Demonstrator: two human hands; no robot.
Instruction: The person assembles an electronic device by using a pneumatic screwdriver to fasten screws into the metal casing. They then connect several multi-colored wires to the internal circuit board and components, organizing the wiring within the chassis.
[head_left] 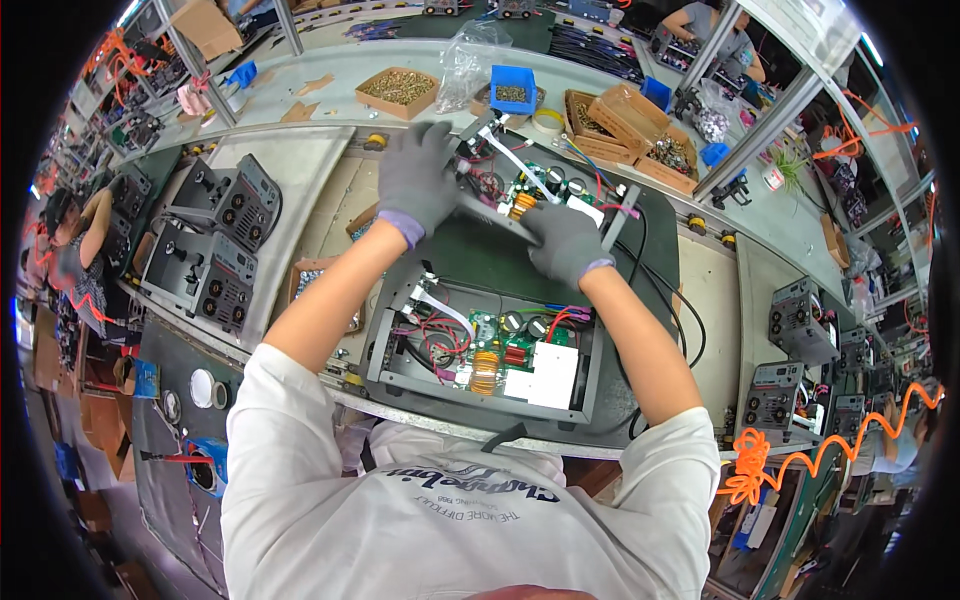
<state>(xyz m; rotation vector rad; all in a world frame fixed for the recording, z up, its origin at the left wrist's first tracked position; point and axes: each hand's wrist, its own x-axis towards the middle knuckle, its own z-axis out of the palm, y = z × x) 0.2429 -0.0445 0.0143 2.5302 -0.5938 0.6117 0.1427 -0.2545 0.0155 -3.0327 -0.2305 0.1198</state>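
Workstation, overhead view. Left hand (pixel 417 180), grey-gloved, fingers spread flat on the far open grey chassis (pixel 540 195); no closed grip. Right hand (pixel 565 243), grey-gloved, fingers curled over that chassis's near edge, gripping it. The chassis lies on a dark green mat (pixel 490 262), beyond a second open chassis (pixel 487 345) near the person. Finished units (pixel 215 245) stacked left; screw boxes (pixel 398 90) behind.
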